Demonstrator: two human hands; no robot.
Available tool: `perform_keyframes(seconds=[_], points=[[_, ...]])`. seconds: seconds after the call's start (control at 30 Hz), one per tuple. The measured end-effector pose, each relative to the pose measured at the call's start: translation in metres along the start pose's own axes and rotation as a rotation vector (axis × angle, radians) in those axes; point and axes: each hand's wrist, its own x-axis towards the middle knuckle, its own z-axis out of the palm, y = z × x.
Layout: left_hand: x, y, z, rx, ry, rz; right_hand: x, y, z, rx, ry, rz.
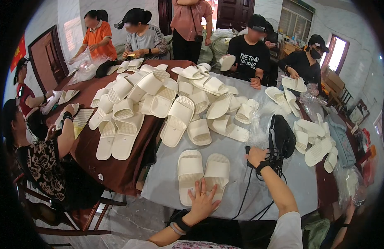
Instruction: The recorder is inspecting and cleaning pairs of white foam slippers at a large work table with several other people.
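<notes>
A pair of cream slippers lies side by side before me, a left slipper and a right slipper, toes pointing away. My left hand rests on their heel ends with its fingers spread. To the right, my right hand is at the near end of a heap of clear plastic bags, fingers curled in at the plastic. Its fingertips are partly hidden. Beside that hand lie a black pouch and loose black cables.
A large pile of cream slippers covers the middle of the table, with more slippers at the right. The table has a grey cover and a brown cloth. Several people sit around it; a person in pink stands behind.
</notes>
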Motion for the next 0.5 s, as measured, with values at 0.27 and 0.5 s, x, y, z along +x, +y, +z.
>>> perform_keyframes(seconds=[0.27, 0.5], points=[[0.001, -0.001, 0.001, 0.01, 0.003, 0.009, -0.004, -0.008, -0.033, 0.206, 0.29, -0.098], [0.002, -0.001, -0.002, 0.009, -0.01, 0.004, 0.017, 0.01, 0.003, 0.147, 0.306, 0.068]])
